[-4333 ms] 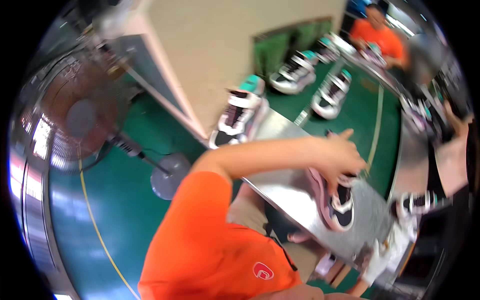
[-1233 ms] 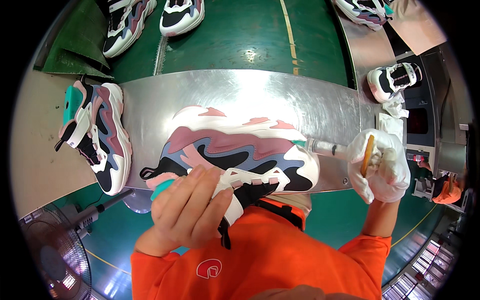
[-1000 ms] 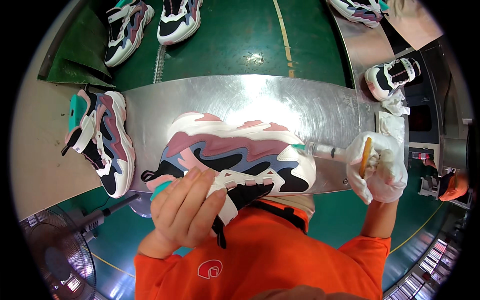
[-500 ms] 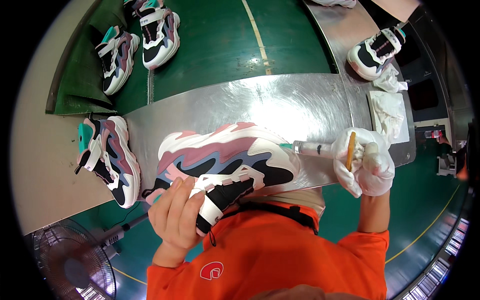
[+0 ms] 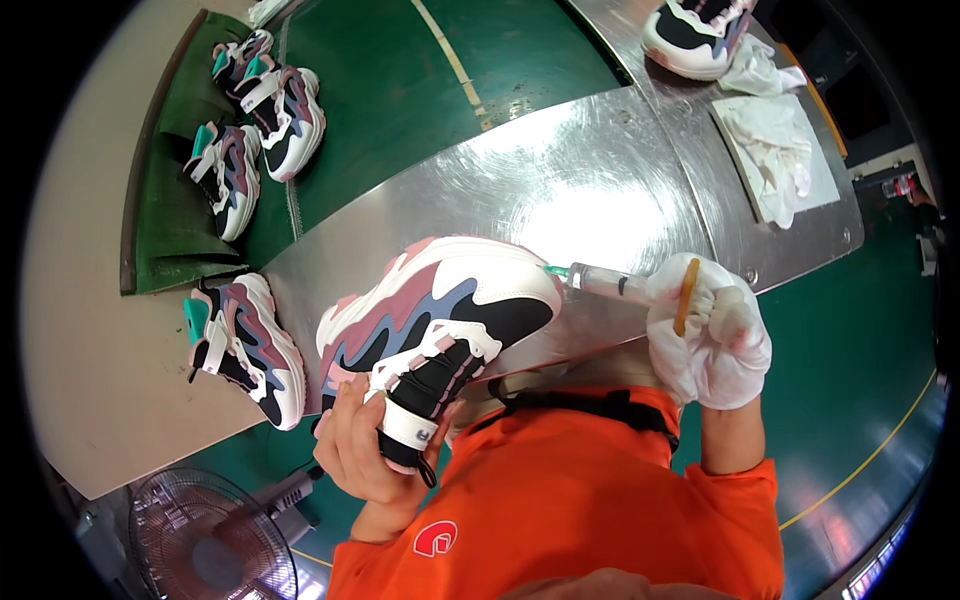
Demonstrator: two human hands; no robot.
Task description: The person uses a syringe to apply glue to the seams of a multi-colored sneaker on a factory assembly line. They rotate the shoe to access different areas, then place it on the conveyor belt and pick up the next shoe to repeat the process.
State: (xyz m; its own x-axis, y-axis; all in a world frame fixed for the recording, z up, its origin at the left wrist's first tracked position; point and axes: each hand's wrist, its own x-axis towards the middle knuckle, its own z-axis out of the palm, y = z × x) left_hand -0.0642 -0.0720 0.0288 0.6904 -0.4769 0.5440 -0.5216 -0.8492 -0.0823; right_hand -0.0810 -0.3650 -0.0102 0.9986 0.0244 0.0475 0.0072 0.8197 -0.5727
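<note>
My bare left hand (image 5: 365,445) is closed around the ankle end of a sneaker (image 5: 395,335) in white, black, mauve and blue. The sneaker lies tilted, its side and sole edge facing up and its toe pointing right. In a white glove, my right hand (image 5: 708,335) is closed on a clear syringe (image 5: 605,282) with a green tip. That tip meets the edge of the toe, where sole and upper join. An amber-coloured flat piece (image 5: 686,297) sticks up at the glove's fingers; whether it belongs to the syringe I cannot tell.
A matching sneaker (image 5: 250,345) stands left on the beige tabletop (image 5: 100,400). Several more, including one sneaker (image 5: 228,180), sit by the green belt (image 5: 390,90). Another sneaker (image 5: 695,35) and white cloths (image 5: 770,150) are on the metal table (image 5: 480,190). A fan (image 5: 210,540) stands lower left.
The view has shifted and turned, so the surroundings sit differently. The held sneaker's toe is tipped more upward in the picture. The syringe tip stays at the toe, and both grips are unchanged.
</note>
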